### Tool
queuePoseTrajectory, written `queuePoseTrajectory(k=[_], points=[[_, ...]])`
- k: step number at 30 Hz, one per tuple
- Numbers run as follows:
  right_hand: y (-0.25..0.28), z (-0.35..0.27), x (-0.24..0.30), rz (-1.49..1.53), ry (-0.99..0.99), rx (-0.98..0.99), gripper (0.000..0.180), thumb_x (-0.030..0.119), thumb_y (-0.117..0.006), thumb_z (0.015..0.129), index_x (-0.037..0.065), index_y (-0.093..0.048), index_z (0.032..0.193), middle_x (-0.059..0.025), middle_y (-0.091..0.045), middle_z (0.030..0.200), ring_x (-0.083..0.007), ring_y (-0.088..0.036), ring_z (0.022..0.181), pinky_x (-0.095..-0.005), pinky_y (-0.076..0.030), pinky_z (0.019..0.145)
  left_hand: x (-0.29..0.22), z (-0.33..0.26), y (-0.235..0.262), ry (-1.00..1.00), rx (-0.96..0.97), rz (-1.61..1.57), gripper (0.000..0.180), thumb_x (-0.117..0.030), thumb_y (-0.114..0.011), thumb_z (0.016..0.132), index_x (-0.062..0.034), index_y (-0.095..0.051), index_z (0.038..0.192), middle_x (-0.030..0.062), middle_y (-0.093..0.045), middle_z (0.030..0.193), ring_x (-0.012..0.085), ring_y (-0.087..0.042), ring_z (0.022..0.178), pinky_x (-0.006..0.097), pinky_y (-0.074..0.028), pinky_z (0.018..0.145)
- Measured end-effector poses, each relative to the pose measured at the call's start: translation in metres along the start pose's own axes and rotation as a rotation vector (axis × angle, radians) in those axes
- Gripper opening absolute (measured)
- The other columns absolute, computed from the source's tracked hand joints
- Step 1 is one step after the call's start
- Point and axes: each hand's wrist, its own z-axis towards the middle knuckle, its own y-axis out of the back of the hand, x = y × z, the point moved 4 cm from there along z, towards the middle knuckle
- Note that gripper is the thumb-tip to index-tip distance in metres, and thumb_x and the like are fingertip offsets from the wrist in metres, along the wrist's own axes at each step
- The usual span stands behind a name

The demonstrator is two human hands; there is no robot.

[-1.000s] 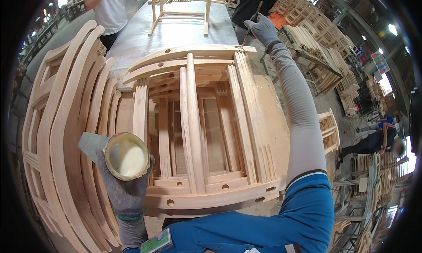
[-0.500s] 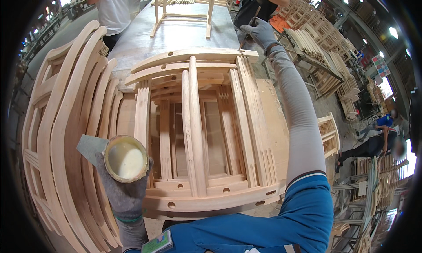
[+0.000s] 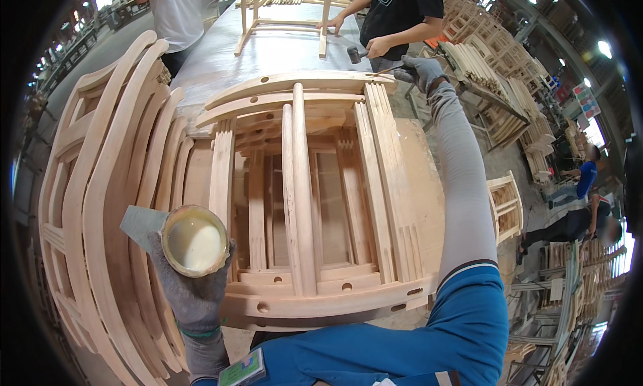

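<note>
My gloved left hand (image 3: 194,295) is closed around a round cup (image 3: 195,242) of creamy white liquid, above the left side of a stack of wooden frames (image 3: 281,309). A flat grey-green piece (image 3: 143,226) juts out to the left of the cup. My right arm is stretched far forward. Its gloved hand (image 3: 423,74) grips a thin stick (image 3: 388,70), which lies nearly level, its tip by the far right end of the curved top rail (image 3: 301,82). Holes show in the rails. Two loose rods (image 3: 299,191) lie lengthwise across the stack.
More curved wooden frames (image 3: 100,205) lean at the left. Beyond is a metal-topped table (image 3: 281,54) with a chair frame (image 3: 284,25). A person in black (image 3: 402,14) holds a mallet (image 3: 355,54) near my right hand; another in white (image 3: 175,17) stands opposite. Racks of wooden parts (image 3: 479,74) fill the right.
My right hand has moved down and slightly right, and its stick has tipped from upright to nearly level. The person in black has brought a mallet lower, into view. My left hand has barely moved.
</note>
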Motion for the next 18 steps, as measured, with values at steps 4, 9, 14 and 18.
queuePoseTrajectory(k=[4, 9, 14, 18], points=[[0.015, -0.022, 0.018, 0.091, 0.078, -0.019, 0.015, 0.001, -0.056, 0.086, -0.013, -0.058, 0.091, -0.0202, -0.061, 0.090, -0.0283, -0.064, 0.077, -0.0327, -0.060, 0.066, 0.002, -0.002, -0.012, 0.090, 0.132, -0.095, 0.049, -0.047, -0.042, 0.093, -0.0105, -0.044, 0.127, 0.0143, -0.052, 0.119, 0.0294, -0.055, 0.106, 0.046, -0.048, 0.090], [-0.011, -0.110, 0.057, 0.032, 0.302, 0.171, 0.020, 0.009, -0.054, 0.090, -0.009, -0.058, 0.100, -0.0163, -0.062, 0.094, -0.0228, -0.064, 0.084, -0.0312, -0.058, 0.075, 0.011, -0.005, -0.034, 0.240, 0.205, -0.114, 0.051, -0.048, -0.037, 0.094, -0.0108, -0.042, 0.129, 0.0136, -0.049, 0.125, 0.0298, -0.054, 0.110, 0.049, -0.049, 0.089], [-0.108, -0.304, 0.080, -0.119, 0.440, 0.344, 0.019, 0.011, -0.058, 0.088, -0.006, -0.059, 0.098, -0.0156, -0.065, 0.091, -0.0205, -0.066, 0.083, -0.0285, -0.057, 0.075, 0.027, -0.017, -0.049, 0.392, 0.403, -0.167, 0.053, -0.048, -0.035, 0.095, -0.0077, -0.043, 0.128, 0.0126, -0.051, 0.123, 0.0260, -0.053, 0.113, 0.043, -0.048, 0.093], [-0.135, -0.384, 0.057, -0.141, 0.443, 0.514, 0.014, -0.006, -0.061, 0.081, -0.003, -0.058, 0.095, -0.0161, -0.065, 0.093, -0.0200, -0.065, 0.092, -0.0309, -0.057, 0.079, 0.037, -0.031, -0.057, 0.525, 0.446, -0.176, 0.049, -0.046, -0.041, 0.094, -0.0073, -0.045, 0.124, 0.0095, -0.055, 0.116, 0.0205, -0.056, 0.108, 0.035, -0.051, 0.091]])
